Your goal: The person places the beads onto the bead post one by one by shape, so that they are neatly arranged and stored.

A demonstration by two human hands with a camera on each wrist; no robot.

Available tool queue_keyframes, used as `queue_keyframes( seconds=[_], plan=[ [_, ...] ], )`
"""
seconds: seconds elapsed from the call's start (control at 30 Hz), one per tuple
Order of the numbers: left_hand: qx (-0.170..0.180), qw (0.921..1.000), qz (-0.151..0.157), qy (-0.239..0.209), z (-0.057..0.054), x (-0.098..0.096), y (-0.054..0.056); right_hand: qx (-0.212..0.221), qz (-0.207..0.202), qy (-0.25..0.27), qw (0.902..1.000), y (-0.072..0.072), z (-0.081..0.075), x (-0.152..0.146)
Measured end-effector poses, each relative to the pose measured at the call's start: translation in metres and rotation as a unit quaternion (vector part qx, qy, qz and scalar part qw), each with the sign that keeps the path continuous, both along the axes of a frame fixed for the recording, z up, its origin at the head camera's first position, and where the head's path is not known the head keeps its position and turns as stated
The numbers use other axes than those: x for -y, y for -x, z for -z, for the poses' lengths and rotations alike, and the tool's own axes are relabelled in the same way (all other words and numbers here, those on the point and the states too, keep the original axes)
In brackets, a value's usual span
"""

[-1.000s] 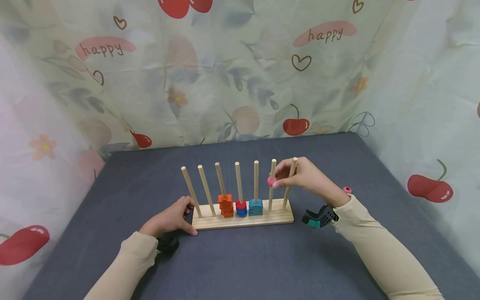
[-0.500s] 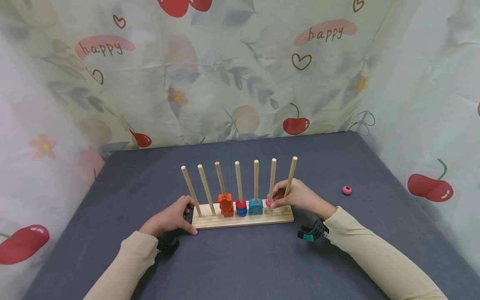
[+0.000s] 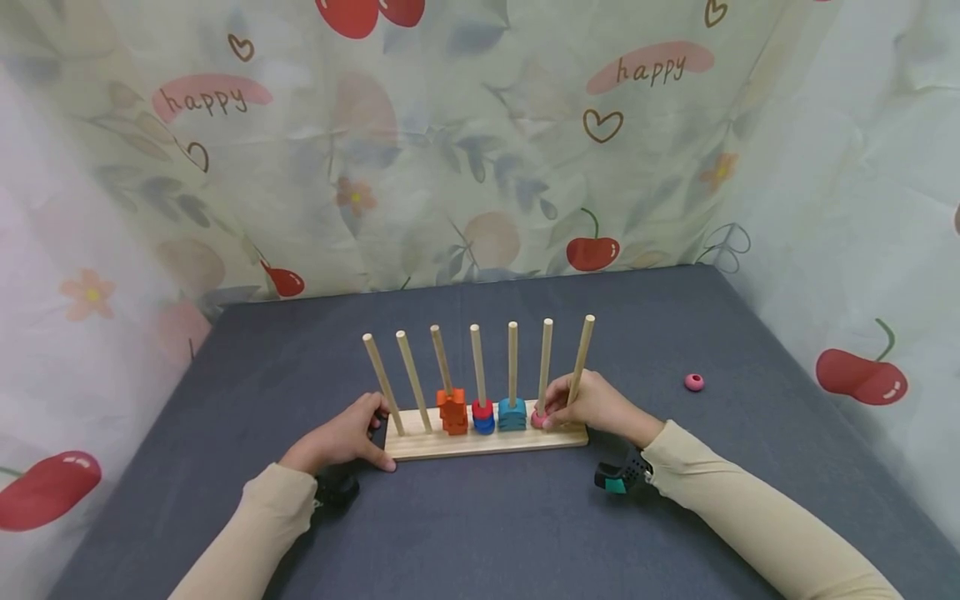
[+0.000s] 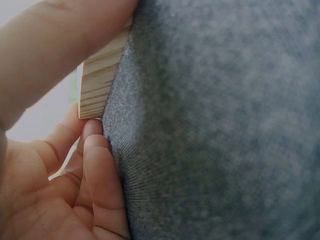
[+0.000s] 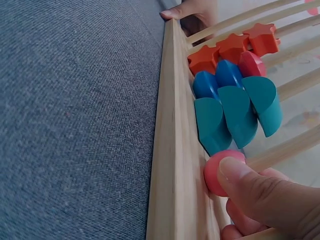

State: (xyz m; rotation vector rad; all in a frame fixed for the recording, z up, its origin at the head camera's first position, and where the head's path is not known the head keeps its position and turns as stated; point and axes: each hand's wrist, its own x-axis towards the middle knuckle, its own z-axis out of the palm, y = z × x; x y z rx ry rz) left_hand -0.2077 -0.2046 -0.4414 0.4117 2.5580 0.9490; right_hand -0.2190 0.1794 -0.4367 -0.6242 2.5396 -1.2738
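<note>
My right hand (image 3: 596,402) pinches a pink bead (image 5: 216,172) low on the sixth peg from the left, where it sits at the wooden base (image 3: 480,446). At the base's left end, my left hand (image 3: 341,432) grips the board between thumb and fingers; the board's end (image 4: 97,87) shows between them in the left wrist view. Orange star-shaped beads (image 3: 452,412) are stacked on the third peg. The fourth peg carries a red bead (image 3: 482,409) over blue beads (image 5: 205,85). Teal half-round beads (image 3: 512,414) fill the bottom of the fifth.
Another pink bead (image 3: 693,382) lies on the dark table cloth (image 3: 480,525) to the right of the board. The two leftmost pegs (image 3: 382,383) and the rightmost peg (image 3: 582,354) rise bare. A patterned curtain (image 3: 480,150) hangs behind and at both sides.
My right hand has moved down the sixth peg, bringing the pink bead from near its top to the base. The left hand has stayed on the board's end.
</note>
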Motion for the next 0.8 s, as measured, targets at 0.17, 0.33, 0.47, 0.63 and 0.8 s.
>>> queue_keyframes(
  seconds=[0.17,0.33,0.47,0.63,0.8],
  plan=[
    [-0.002,1.0,0.001,-0.001,0.004,0.002,0.002,-0.007,-0.004,-0.003,1.0,-0.001,-0.001,0.0],
    [-0.004,1.0,0.002,0.002,0.005,0.002,0.001,-0.012,-0.014,0.002,0.9998,-0.001,0.0,-0.002],
    [-0.003,1.0,0.001,0.003,0.004,0.002,0.0,-0.005,-0.021,0.009,0.9997,0.0,0.001,-0.007],
    [-0.006,1.0,0.003,0.0,0.004,0.001,0.0,0.01,-0.015,0.027,0.9995,-0.002,-0.002,-0.023],
    [-0.009,0.9999,0.006,-0.003,0.002,0.001,-0.001,0.003,0.007,0.026,0.9996,-0.005,-0.015,-0.047]
  ],
)
